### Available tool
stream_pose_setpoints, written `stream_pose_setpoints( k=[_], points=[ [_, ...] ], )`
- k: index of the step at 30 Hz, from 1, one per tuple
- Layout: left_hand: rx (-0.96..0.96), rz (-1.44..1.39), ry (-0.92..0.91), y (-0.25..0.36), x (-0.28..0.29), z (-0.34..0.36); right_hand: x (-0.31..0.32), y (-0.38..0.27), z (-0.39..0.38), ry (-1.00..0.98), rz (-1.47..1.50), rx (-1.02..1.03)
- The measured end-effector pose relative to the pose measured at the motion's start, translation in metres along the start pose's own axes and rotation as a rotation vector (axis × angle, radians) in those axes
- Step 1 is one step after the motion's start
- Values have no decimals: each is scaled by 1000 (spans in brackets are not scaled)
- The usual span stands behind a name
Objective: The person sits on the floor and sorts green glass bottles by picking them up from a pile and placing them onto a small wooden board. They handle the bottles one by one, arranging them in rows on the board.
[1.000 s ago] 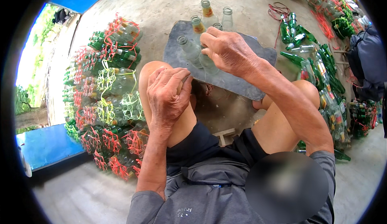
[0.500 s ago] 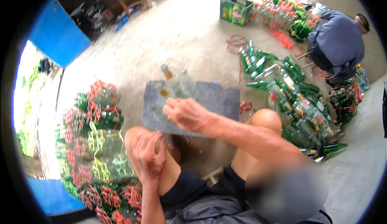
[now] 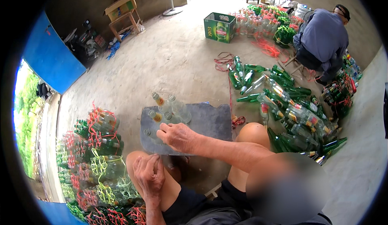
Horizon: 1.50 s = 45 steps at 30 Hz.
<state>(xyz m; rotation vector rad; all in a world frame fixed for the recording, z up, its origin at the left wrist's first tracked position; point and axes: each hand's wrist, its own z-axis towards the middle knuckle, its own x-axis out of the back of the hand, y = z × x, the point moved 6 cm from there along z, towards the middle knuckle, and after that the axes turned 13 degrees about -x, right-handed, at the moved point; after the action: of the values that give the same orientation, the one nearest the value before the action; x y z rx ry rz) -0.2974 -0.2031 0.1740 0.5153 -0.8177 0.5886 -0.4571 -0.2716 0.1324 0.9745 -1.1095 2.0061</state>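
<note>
Several clear glass bottles (image 3: 182, 112) stand upright in a cluster on the left half of a low grey slab (image 3: 210, 122) in front of my knees. Two show orange-brown labels round their necks. My right hand (image 3: 178, 137) is over the slab's near edge, beside the nearest bottles, its fingers pinched together; whatever they hold is hidden. Against my left knee rests my left hand (image 3: 149, 175), with curled fingers pressed together. I cannot make out anything inside it.
Bottles bundled with red and yellow cord (image 3: 101, 164) stack up at my left. Loose green and clear bottles (image 3: 291, 103) lie heaped on the right. Beyond are a green crate (image 3: 219, 27), more tied bottles (image 3: 258, 24) and a bent-over person (image 3: 323, 39).
My view has shifted, so the slab and bottles sit lower in the picture, and it is sharper. Both hands keep nearly the same place and closed shape.
</note>
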Motion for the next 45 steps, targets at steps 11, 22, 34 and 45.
stream_pose_setpoints(
  k=[11, 22, 34, 45],
  points=[
    [-15, 9, -10, 3, -6, 3, 24, -2, -1, 83, 34, -12],
    [-32, 6, -25, 1, -7, 4, 136, 27, -16, 321, 295, -200],
    [74, -147, -45, -25, 2, -14, 121, 273, -255, 606, 906, -1246],
    [11, 45, -80, -32, -8, -11, 1, 380, -487, 691, 961, -1821]
  ],
)
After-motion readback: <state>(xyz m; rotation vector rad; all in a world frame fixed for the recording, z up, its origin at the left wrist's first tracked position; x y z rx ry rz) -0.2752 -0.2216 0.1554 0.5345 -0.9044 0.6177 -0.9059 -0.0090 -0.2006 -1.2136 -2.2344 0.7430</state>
